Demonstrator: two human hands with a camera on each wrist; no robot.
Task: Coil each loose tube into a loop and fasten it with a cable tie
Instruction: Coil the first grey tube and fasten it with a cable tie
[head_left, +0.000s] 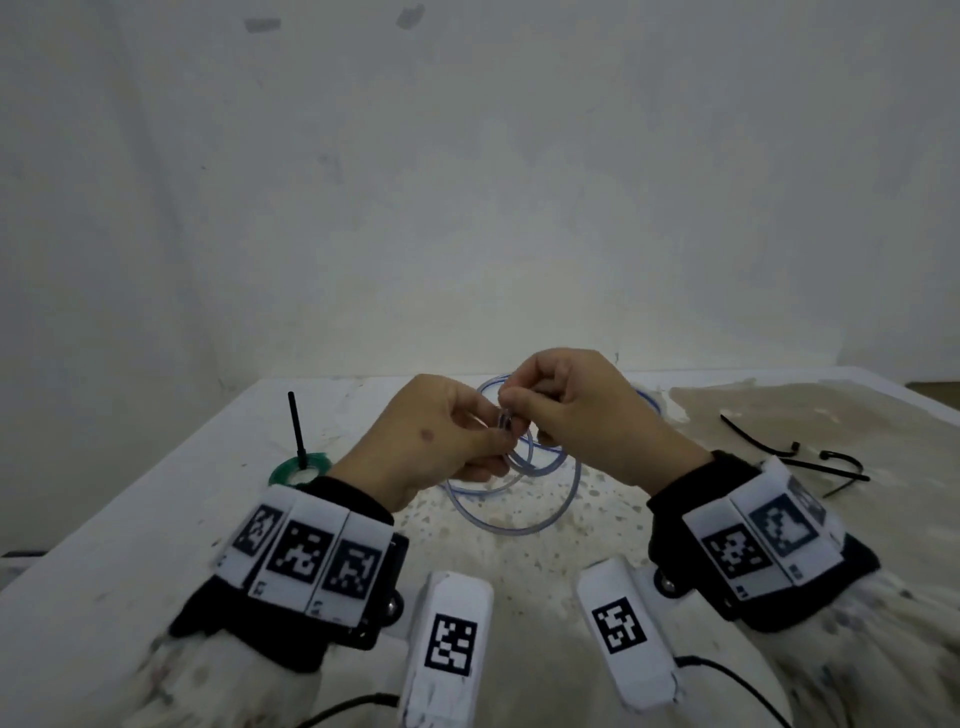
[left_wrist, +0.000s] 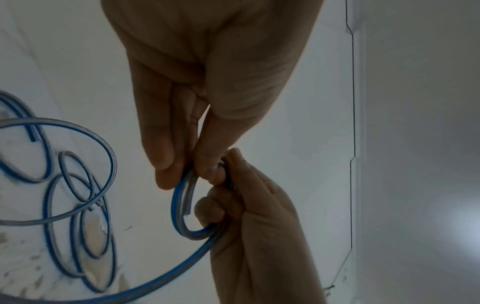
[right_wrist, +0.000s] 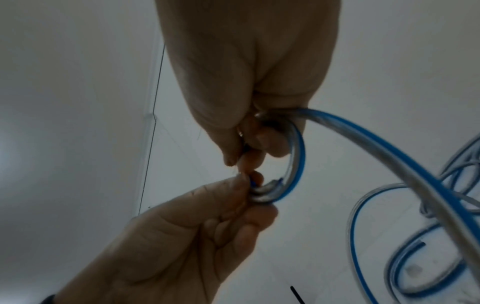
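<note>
both hands, left hand (head_left: 431, 436) and right hand (head_left: 582, 410), pinch the tube (left_wrist: 182, 205) above the bench (head_left: 156, 519) centre, apparently keeping its first small loop from springing open.

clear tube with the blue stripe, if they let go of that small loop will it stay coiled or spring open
Likely springs open: the tube holds smooth rounded curves, and both the left hand and right hand pinch the small loop. Probably light and bendy, since fingertips alone shape it.

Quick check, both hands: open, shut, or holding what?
Left hand: pinching the small loop of the clear blue-striped tube.
Right hand: fingers curled round the same loop, gripping it.
</note>
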